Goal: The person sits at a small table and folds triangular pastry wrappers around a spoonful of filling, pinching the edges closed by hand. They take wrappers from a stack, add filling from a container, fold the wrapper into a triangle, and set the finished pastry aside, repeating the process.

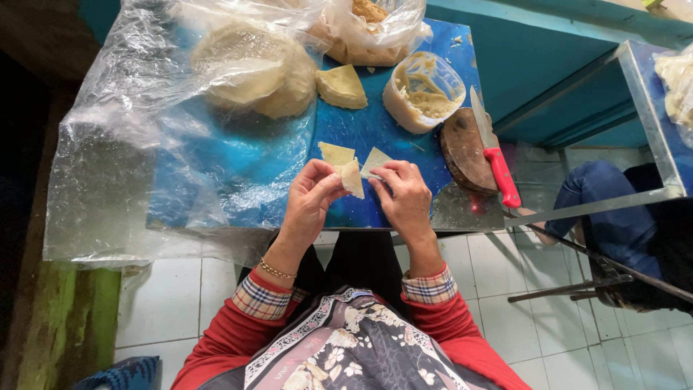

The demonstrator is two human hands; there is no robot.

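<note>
Pinching a thin, pale folded dough wrapper (351, 178) over the blue table (375, 130), the left hand (310, 198) closes finger and thumb on its lower edge; it looks light, soft and easily torn, best held by the edges. At 3 o'clock, the right hand (406, 196) clasps another flat wrapper (375, 162) by its corner
</note>
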